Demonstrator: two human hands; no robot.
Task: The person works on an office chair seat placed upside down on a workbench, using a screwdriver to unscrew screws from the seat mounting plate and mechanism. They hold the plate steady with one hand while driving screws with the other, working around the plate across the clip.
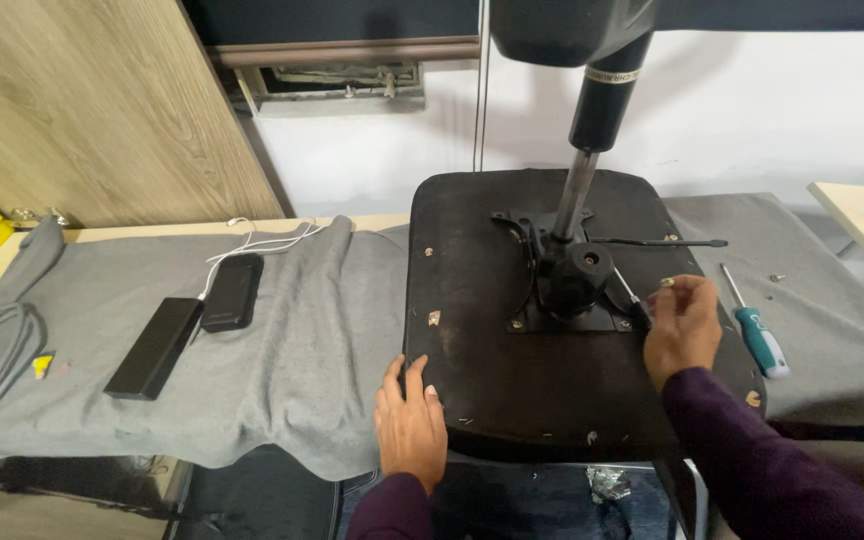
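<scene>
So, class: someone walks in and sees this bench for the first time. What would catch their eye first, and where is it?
First, the upturned black chair seat lying mid-bench on a grey cloth, its gas column sticking up from the metal plate. Next, the hands: the left hand rests flat on the seat's near edge, while the right hand works a small tool beside the plate. A teal-handled screwdriver lies to the right.
</scene>
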